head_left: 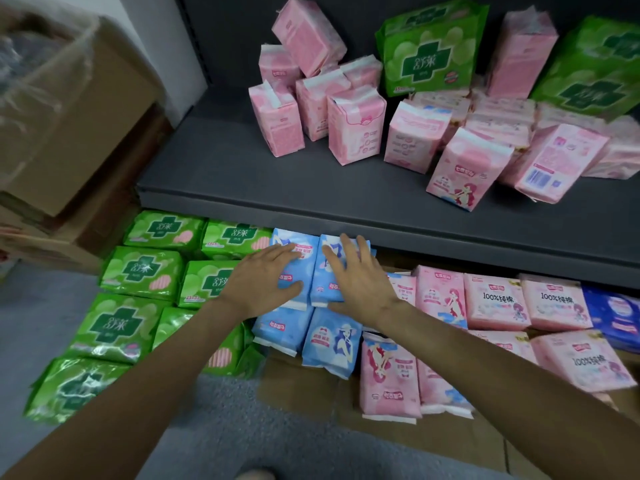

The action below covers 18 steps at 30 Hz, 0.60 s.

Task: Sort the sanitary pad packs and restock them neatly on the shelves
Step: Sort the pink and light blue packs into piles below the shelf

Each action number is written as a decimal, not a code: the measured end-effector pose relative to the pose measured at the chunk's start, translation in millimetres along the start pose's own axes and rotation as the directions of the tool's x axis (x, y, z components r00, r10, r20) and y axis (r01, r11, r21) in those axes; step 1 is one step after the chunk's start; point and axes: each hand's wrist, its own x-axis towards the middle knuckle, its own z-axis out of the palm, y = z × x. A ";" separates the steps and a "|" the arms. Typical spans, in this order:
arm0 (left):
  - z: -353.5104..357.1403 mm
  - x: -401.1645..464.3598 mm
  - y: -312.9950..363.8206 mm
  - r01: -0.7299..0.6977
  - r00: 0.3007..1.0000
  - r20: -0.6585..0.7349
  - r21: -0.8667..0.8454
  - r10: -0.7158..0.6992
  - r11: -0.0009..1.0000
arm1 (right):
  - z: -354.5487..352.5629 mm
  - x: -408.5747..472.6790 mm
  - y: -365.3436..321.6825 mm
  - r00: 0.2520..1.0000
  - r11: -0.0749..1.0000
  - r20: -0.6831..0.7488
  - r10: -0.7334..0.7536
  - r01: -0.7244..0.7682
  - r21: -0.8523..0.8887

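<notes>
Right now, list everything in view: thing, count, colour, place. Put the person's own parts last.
green packs: about eight, bright green, lower level at the left, in rows
blue packs: four, light blue, lower level middle, two behind and two in front
pink packs below: several, pink, lower level right of the blue ones
dark blue pack: one, far right edge, lower level
pink packs above: many, pink, jumbled on the grey shelf
large green packs: two, green, back of that shelf
cardboard boxes: stacked, brown, far left
left hand: flat on the rear left blue pack
right hand: flat on the rear right blue pack
</notes>
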 end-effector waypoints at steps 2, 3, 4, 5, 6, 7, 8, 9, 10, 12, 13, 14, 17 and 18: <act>-9.5 4.3 7.0 -0.018 0.998 0.054 0.083 0.013 0.996 | -2.3 -5.9 10.0 0.998 0.999 0.056 -0.037 0.036 0.015; -17.7 8.1 11.4 -0.026 0.996 0.082 0.139 0.015 0.990 | -7.6 -8.8 17.1 0.995 0.998 0.083 -0.054 0.051 0.037; -28.9 13.3 17.3 -0.030 0.996 0.090 0.178 0.014 0.984 | -15.7 -11.2 24.1 0.993 0.996 0.098 -0.070 0.063 0.069; -42.6 20.5 24.5 -0.035 0.997 0.078 0.196 0.020 0.980 | -26.4 -13.2 30.7 0.991 0.991 0.099 -0.085 0.074 0.109; -57.4 29.0 33.5 -0.052 0.998 0.056 0.201 0.042 0.978 | -38.9 -15.3 37.7 0.992 0.985 0.087 -0.094 0.080 0.152; -71.6 38.2 43.6 -0.075 0.997 0.024 0.196 0.072 0.978 | -52.2 -17.5 44.7 0.994 0.977 0.059 -0.093 0.080 0.196; -83.9 47.4 54.6 -0.099 0.994 -0.025 0.177 0.105 0.979 | -65.0 -20.5 52.0 0.997 0.970 0.016 -0.069 0.064 0.234; -93.9 57.6 67.1 -0.119 0.987 -0.088 0.141 0.132 0.983 | -77.7 -24.8 61.0 0.998 0.964 -0.048 -0.028 0.040 0.263; -99.9 67.1 79.1 -0.129 0.977 -0.158 0.089 0.142 0.988 | -88.6 -29.7 71.0 0.991 0.957 -0.129 0.028 0.010 0.289; -103.0 84.9 103.8 -0.144 0.949 -0.291 -0.053 0.122 0.988 | -105.5 -39.8 95.7 0.927 0.932 -0.335 0.169 -0.040 0.360; -100.2 92.1 113.6 -0.157 0.935 -0.338 -0.126 0.107 0.980 | -109.6 -43.5 108.0 0.874 0.922 -0.428 0.231 -0.056 0.383; -95.9 101.7 122.0 -0.177 0.923 -0.371 -0.170 0.103 0.970 | -111.2 -45.5 122.2 0.818 0.925 -0.506 0.273 -0.079 0.372; -85.4 137.5 134.9 -0.250 0.900 -0.399 -0.137 0.177 0.959 | -105.4 -36.1 163.4 0.735 0.951 -0.605 0.305 -0.199 0.237; -85.7 150.1 135.1 -0.274 0.893 -0.394 -0.091 0.218 0.957 | -104.0 -29.4 171.5 0.741 0.952 -0.598 0.307 -0.232 0.201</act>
